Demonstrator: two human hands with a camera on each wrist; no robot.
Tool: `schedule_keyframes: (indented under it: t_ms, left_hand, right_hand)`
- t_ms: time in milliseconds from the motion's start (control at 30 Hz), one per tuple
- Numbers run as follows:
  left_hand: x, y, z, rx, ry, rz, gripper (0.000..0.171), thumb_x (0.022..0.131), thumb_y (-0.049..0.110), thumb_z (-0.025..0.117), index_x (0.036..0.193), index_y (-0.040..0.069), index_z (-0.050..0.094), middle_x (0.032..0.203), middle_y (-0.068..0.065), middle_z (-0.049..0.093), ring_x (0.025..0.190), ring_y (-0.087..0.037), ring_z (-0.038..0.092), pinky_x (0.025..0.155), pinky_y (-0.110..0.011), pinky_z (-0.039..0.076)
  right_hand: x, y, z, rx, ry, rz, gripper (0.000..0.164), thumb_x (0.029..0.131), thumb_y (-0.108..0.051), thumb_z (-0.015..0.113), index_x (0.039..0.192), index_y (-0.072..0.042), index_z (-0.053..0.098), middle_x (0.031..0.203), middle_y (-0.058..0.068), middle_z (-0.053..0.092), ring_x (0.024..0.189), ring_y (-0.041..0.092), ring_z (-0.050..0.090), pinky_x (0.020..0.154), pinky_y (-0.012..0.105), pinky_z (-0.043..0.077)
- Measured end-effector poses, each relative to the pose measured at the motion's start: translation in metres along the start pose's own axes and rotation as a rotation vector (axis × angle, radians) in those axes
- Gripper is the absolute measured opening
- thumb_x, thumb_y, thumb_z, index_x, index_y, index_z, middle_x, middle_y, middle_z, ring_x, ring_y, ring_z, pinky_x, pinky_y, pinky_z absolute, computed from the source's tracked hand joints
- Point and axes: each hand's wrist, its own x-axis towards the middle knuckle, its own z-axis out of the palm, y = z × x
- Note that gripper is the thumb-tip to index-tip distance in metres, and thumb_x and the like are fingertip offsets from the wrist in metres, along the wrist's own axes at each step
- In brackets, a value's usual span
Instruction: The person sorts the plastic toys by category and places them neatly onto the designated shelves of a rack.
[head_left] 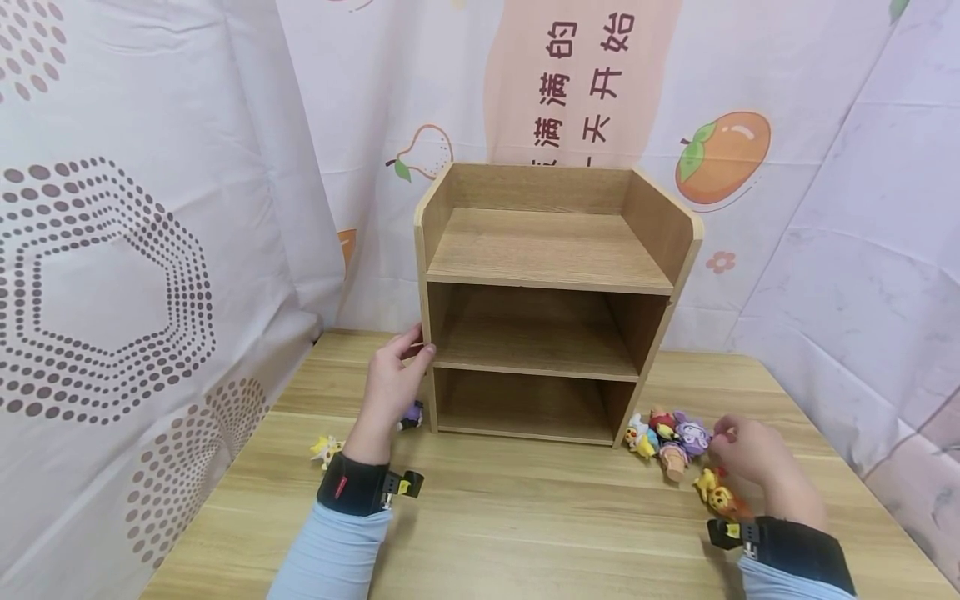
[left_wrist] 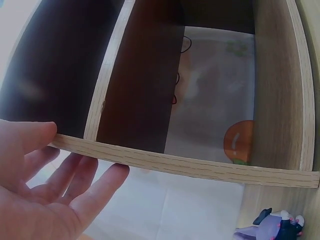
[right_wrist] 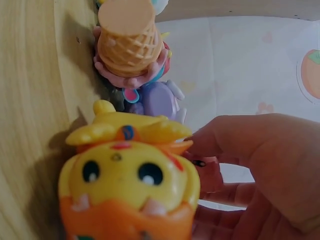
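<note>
A wooden shelf unit (head_left: 536, 287) with an upper tray and two compartments stands on the table. My left hand (head_left: 397, 371) holds its left side panel, thumb at the front edge and fingers behind along the outer face; the left wrist view shows this panel edge (left_wrist: 165, 162) close up. My right hand (right_wrist: 270, 175) pinches a small reddish figurine (right_wrist: 209, 172), mostly hidden by the fingers. Just in front of that hand lies a yellow and orange figurine (right_wrist: 125, 175). Beyond it are a waffle-cone figurine (right_wrist: 127, 42) and a purple figurine (head_left: 693, 437).
A white and blue figurine (head_left: 641, 437) lies by the shelf's lower right corner. Left of the shelf are a purple and black figurine (left_wrist: 275, 226) and a pale yellow one (head_left: 326, 450). A printed curtain (head_left: 360, 100) hangs behind the wood-grain table (head_left: 525, 508).
</note>
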Motion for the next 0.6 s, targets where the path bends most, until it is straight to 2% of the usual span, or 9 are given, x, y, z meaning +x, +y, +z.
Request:
schedule_keyframes:
  t_ms: [400,600]
  left_hand:
    - [-0.0007,-0.001,0.0001,0.015,0.002,-0.004,0.043,0.093,0.019,0.063,0.133,0.007,0.055,0.12,-0.006,0.062,0.101,-0.014,0.058,0.073,-0.031,0.057]
    - [-0.0003,-0.0015,0.0003,0.013,-0.002,-0.006,0.043,0.093,0.019,0.063,0.133,0.007,0.055,0.12,-0.006,0.062,0.101,-0.014,0.058,0.073,-0.03,0.057]
  right_hand:
    - [-0.0017,0.002,-0.0028,-0.001,0.079,-0.03,0.031,0.085,-0.02,0.068,0.104,0.002,0.058,0.089,0.019,0.061,0.079,0.035,0.054,0.066,0.054,0.049]
    - [-0.0044,0.0011,-0.0061,-0.004,0.138,-0.075,0.028,0.086,-0.02,0.068,0.103,0.002,0.06,0.09,0.021,0.062,0.081,0.038,0.056,0.066,0.056,0.049]
